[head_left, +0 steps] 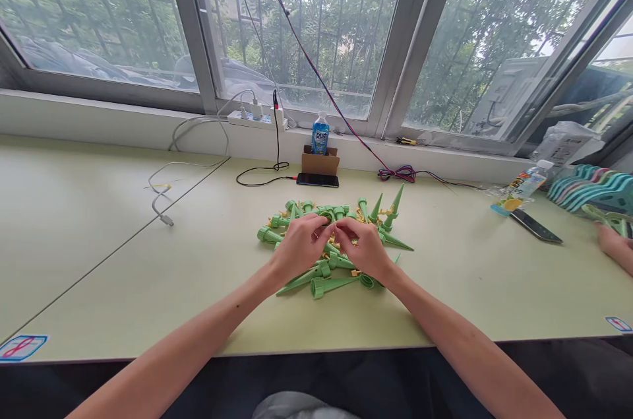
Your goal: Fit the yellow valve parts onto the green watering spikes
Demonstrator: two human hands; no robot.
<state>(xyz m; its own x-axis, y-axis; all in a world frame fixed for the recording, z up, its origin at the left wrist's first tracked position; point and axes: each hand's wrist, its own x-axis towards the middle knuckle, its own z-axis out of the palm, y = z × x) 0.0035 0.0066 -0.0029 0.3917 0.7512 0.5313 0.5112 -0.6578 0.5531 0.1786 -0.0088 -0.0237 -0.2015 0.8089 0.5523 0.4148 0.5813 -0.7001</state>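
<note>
Left hand: the left hand point(302, 242) has its fingers pinched at 1 green ringed piece point(326, 214).
Right hand: the right hand point(364, 246) meets it, fingers curled inward; cannot tell whether they grip anything.
Pile: green spikes point(335, 284) and small yellow pieces point(355, 272) lie around and beneath both hands on the tabletop point(198, 287).
Behind: 1 black phone point(317, 180) before a cardboard box point(320, 164) and blue bottle point(320, 134).
Far right: another person's hand point(614, 246) at a green item point(610, 218).
</note>
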